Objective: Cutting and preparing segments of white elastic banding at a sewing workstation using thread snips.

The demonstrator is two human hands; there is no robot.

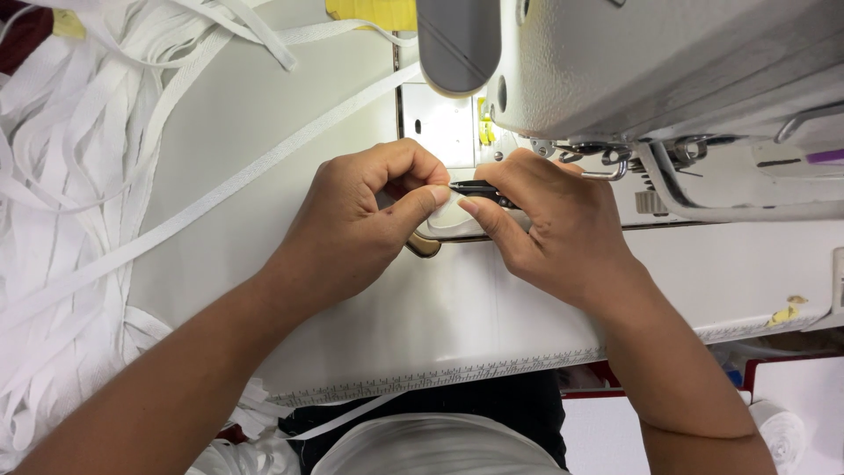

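Note:
My left hand (pixel 360 220) and my right hand (pixel 554 224) meet in front of the needle area of a white sewing machine (pixel 651 62). My right hand pinches a small black snipper (pixel 475 188), its tip pointing left at my left thumb. My left hand's fingers are curled, thumb and forefinger pinched on something small and pale by the tool's tip; I cannot tell what it is. A white strap (pixel 237 189) runs diagonally from the lower left up toward the machine, passing under my left hand.
A heap of white straps (pixel 61 176) covers the left side of the table (pixel 440 325). A ruler strip lines the table's front edge (pixel 457 376). A white roll (pixel 778 431) lies at the lower right. Yellow material (pixel 374 12) sits at the top.

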